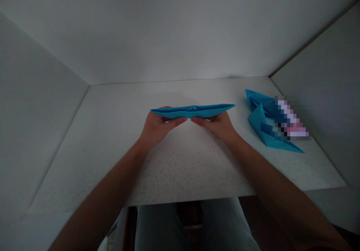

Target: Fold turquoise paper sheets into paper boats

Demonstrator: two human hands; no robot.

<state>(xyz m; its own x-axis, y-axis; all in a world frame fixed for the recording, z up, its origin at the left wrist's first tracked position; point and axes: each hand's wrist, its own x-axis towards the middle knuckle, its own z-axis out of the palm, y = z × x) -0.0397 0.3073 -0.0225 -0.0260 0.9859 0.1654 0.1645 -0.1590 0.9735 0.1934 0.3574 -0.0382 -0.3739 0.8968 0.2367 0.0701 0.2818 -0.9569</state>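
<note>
A long, narrow blue paper boat [194, 112] is held level in both hands over the middle of the white surface. Its two pointed ends reach out left and right, and a small folded peak shows at its centre. My left hand [159, 125] grips its left half from below, thumb along the near side. On the right half, my right hand [218, 123] does the same, its thumb close to the other one. Most fingers are hidden beneath and behind the paper.
Two more folded blue paper boats, a far one [257, 97] and a nearer one [267, 135], lie at the right, partly covered by a pixelated patch. White walls enclose the white tabletop [180, 176] at the back and both sides. My legs are below its front edge.
</note>
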